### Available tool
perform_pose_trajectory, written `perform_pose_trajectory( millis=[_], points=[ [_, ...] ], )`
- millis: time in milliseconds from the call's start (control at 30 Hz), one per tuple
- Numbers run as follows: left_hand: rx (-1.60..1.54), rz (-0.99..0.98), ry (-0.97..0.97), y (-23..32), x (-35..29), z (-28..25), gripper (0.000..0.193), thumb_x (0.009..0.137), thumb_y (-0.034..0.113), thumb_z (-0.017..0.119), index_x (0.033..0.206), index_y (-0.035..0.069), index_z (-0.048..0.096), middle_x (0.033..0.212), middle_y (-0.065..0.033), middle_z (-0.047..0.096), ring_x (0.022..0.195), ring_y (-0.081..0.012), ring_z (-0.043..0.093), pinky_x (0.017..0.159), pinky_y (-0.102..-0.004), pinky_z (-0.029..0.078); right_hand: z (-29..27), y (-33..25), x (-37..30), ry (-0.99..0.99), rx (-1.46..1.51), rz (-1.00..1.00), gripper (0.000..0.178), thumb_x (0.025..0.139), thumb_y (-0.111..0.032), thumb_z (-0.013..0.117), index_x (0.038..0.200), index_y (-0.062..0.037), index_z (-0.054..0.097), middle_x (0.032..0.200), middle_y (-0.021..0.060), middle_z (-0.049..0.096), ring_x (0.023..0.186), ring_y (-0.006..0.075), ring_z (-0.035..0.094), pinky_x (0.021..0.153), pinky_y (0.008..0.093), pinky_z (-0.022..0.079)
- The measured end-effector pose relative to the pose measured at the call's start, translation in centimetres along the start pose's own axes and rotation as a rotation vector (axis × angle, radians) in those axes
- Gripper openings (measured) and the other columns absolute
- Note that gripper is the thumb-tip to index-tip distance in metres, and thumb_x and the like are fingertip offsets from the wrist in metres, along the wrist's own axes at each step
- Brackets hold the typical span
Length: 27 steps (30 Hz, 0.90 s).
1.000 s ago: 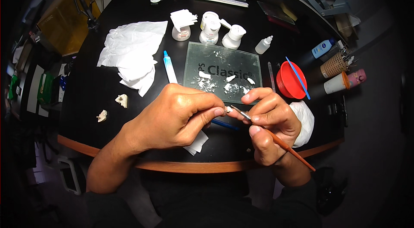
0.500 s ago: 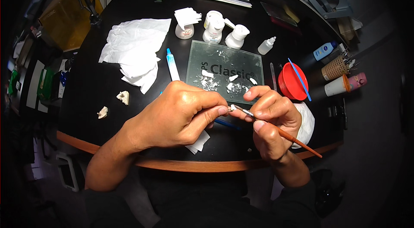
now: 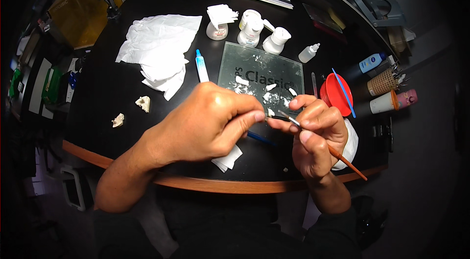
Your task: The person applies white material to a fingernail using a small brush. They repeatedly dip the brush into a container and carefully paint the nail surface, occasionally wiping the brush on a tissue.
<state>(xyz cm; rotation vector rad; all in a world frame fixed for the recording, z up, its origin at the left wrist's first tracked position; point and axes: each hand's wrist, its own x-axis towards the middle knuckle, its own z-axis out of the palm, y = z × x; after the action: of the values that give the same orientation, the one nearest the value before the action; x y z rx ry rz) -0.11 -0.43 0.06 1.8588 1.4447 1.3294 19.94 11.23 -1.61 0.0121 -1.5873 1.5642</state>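
The left hand (image 3: 210,124) is drawn into a tight pinch, thumb against forefinger, with a small white piece (image 3: 270,111) showing just past the fingertips; how much of it, or of some holder, sits inside the pinch cannot be told. Facing it, the right hand (image 3: 320,134) holds a thin brush (image 3: 344,160) like a pen, the reddish-brown handle slanting down behind the fingers, the tip just beside the white piece and seemingly a little apart from it. One finger of the right hand reaches toward the left fingertips; whether they touch is unclear. The step in hand looks like fine brushwork on that piece, and any further stroke would call for a steady pinch and a small, light movement of the tip. Just beyond the grip lies a glass slab (image 3: 230,58) bearing white lumps (image 3: 242,80) and smears. To the right of the grip, beyond the right hand, stands a red bowl (image 3: 334,98) with a blue stick (image 3: 350,105) across it; well to the left lie two pale, jagged pieces (image 3: 142,104).
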Motion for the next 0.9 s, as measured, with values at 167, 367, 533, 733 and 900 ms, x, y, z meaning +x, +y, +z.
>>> perform_pose_trajectory(
  millis=[167,367,533,733,900],
  points=[
    [0.076,-0.196,0.262,0.1,0.2,-1.2,0.019,0.102,0.006,0.061,0.095,-0.004,0.074,0.071,-0.0056,0.068,0.064,-0.0079,0.063,0.059,-0.0236,0.048,-1.1,1.6,0.3,0.0,-0.423,0.024,0.01,0.08,0.006,0.063,0.09,0.0036,0.063,0.09,0.0144,0.062,0.099,0.0214,0.061,0.072,0.0295,0.059],
    [0.162,-0.177,0.417,-0.5,0.4,-1.7,0.018,0.103,0.007,0.061,0.096,-0.004,0.075,0.07,-0.0041,0.066,0.063,-0.0059,0.06,0.056,-0.0224,0.042,0.0,4.2,0.7,-0.09,-0.782,0.03,0.01,0.071,0.002,0.075,0.08,-0.0008,0.072,0.075,0.0077,0.067,0.08,0.0205,0.062,0.072,0.0313,0.049],
    [0.276,-0.155,0.386,-0.4,0.1,-1.9,0.017,0.102,0.005,0.061,0.096,-0.005,0.074,0.071,-0.0054,0.067,0.063,-0.0068,0.06,0.056,-0.0227,0.043,0.0,5.7,1.5,-0.12,-0.916,-0.079,0.012,0.072,0.0,0.079,0.084,-0.0022,0.077,0.079,0.0057,0.074,0.084,0.0224,0.061,0.074,0.0336,0.05],
    [0.294,-0.146,0.369,-0.7,0.3,-1.6,0.016,0.101,0.003,0.061,0.096,-0.005,0.074,0.074,-0.0065,0.069,0.063,-0.0079,0.061,0.057,-0.0232,0.045,-0.4,5.7,1.4,-0.139,-0.941,-0.045,0.012,0.072,0.0,0.079,0.083,-0.0035,0.077,0.079,0.0052,0.074,0.088,0.0229,0.06,0.079,0.0331,0.05],
    [0.304,-0.13,0.372,-0.9,0.2,-1.5,0.015,0.1,0.003,0.062,0.095,-0.005,0.074,0.074,-0.0064,0.07,0.063,-0.0079,0.061,0.057,-0.0233,0.045,-0.3,5.6,1.3,-0.09,-0.917,-0.018,0.011,0.071,0.001,0.078,0.082,-0.0027,0.076,0.078,0.0055,0.073,0.088,0.0221,0.06,0.077,0.0332,0.051]
  ],
)
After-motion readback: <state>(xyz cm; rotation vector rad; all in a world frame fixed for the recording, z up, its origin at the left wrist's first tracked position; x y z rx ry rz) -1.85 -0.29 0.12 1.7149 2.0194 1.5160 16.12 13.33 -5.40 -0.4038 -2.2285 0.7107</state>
